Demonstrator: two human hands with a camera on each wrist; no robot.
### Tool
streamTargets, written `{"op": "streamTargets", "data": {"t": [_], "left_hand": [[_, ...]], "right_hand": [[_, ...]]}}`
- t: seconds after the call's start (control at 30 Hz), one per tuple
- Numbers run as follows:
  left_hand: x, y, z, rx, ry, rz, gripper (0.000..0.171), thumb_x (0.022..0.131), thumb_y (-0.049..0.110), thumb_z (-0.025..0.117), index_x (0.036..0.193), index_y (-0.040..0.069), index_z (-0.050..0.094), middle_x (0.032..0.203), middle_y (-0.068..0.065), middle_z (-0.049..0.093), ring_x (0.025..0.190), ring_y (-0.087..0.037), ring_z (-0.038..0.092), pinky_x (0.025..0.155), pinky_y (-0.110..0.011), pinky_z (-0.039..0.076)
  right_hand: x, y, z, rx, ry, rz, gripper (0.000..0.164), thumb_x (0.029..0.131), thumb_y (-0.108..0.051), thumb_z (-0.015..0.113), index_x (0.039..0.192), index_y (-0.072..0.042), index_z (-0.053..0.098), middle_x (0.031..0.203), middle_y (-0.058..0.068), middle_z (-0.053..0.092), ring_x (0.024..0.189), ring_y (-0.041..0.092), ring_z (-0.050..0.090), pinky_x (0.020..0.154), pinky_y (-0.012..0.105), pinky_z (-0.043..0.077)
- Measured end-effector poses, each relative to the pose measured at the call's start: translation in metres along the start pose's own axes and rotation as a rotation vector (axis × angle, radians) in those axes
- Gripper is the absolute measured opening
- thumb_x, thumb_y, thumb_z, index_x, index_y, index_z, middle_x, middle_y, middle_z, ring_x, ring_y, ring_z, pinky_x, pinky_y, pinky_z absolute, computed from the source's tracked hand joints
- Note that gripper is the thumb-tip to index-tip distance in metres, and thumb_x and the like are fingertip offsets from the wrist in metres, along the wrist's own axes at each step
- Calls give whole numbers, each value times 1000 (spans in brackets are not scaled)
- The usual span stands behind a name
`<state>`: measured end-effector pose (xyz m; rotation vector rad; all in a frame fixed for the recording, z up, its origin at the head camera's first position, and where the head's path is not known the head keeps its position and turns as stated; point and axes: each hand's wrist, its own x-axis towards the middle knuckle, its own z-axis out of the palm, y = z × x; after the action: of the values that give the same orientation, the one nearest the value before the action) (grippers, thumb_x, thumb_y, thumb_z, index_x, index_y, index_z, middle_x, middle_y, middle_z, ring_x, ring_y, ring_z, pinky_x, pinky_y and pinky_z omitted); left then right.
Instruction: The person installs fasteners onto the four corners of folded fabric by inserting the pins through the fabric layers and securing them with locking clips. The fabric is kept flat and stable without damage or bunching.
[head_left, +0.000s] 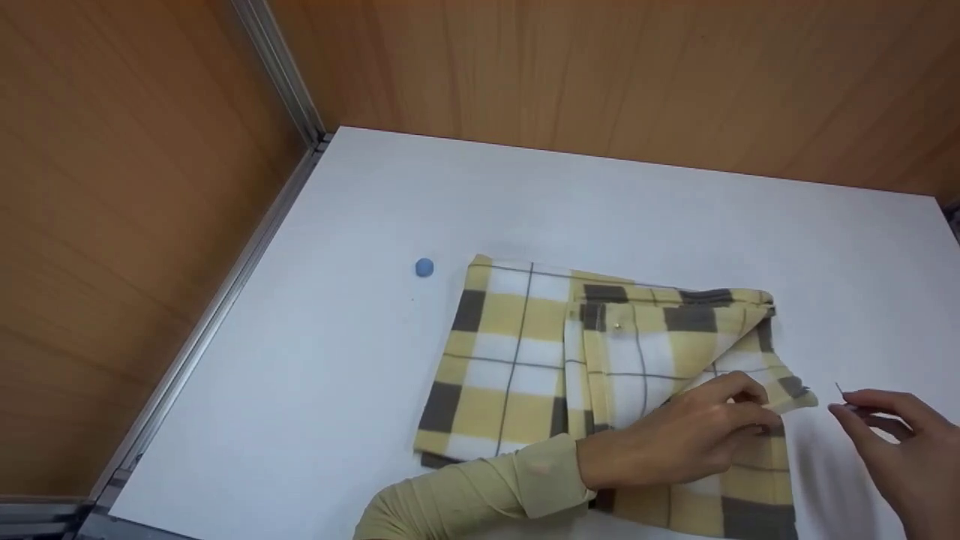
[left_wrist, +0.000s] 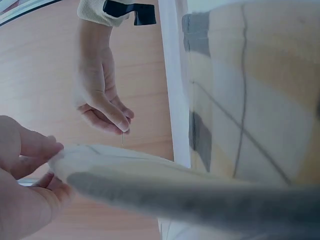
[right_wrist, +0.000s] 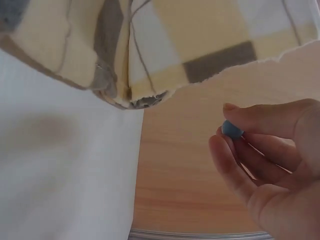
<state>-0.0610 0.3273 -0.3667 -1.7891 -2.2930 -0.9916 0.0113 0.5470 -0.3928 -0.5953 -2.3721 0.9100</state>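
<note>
A yellow, white and grey plaid cloth [head_left: 517,352] lies folded on the white table, with one corner flap turned over. My left hand [head_left: 682,435] reaches across it and pinches the raised edge of the fabric between thumb and fingers, seen close up in the left wrist view. Beyond the cloth's right end, my right hand [head_left: 900,435] pinches a pin by its round blue head [right_wrist: 232,129]. The pin's thin shaft [left_wrist: 123,140] sticks out past the fingertips, a short way from the cloth edge.
A small blue ball-shaped piece [head_left: 424,267] sits on the white table [head_left: 300,360] left of the cloth. A tiny gold-coloured spot [head_left: 617,325] shows on the folded flap. Wood-grain panels [head_left: 600,75] stand along the back and left, with a metal rail [head_left: 217,315] at the left edge.
</note>
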Motion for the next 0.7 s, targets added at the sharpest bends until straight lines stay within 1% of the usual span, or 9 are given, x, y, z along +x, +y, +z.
{"op": "streamTargets", "data": {"t": [0.07,0.17,0.3,0.4,0.6,0.7], "left_hand": [[0,-2,-2,8,9,-3,27,87,4,48,107,14,63,109,0,48,98,-1,43,83,-3,28],[0,-4,-6,15,21,-16,33,85,0,46,109,14,62,113,-1,49,104,-2,42,86,-3,26],[0,-7,-11,29,57,-41,35,85,0,43,114,14,59,116,0,48,107,-2,40,87,-4,25],[-1,-10,-15,33,93,-54,36,85,1,44,116,14,57,116,1,48,106,-1,40,86,-4,27],[-2,-16,-23,-9,142,-65,36,87,1,42,119,12,54,123,-1,47,115,-1,38,88,-6,28],[-3,-19,-26,-15,192,-53,36,86,0,42,117,11,56,121,-2,48,114,-2,39,90,-7,27]], "right_hand": [[-1,-5,0,-16,-9,-1,19,69,6,69,88,2,65,79,-14,55,71,-7,51,67,2,39],[-4,-12,1,-40,-22,-20,21,69,5,69,89,-1,65,81,-12,55,69,-5,51,68,2,39],[-6,-23,1,15,-12,-111,24,65,9,71,87,-1,67,79,-12,58,66,0,52,67,4,40],[-7,-31,1,78,-15,-175,29,61,13,72,85,-2,68,79,-8,62,67,3,54,67,7,42],[-10,-48,4,131,-55,-254,33,58,15,72,86,-2,68,81,5,64,70,5,55,68,9,43],[-11,-58,8,153,-92,-303,33,59,15,71,87,-2,67,83,9,63,72,5,56,69,10,44]]}}
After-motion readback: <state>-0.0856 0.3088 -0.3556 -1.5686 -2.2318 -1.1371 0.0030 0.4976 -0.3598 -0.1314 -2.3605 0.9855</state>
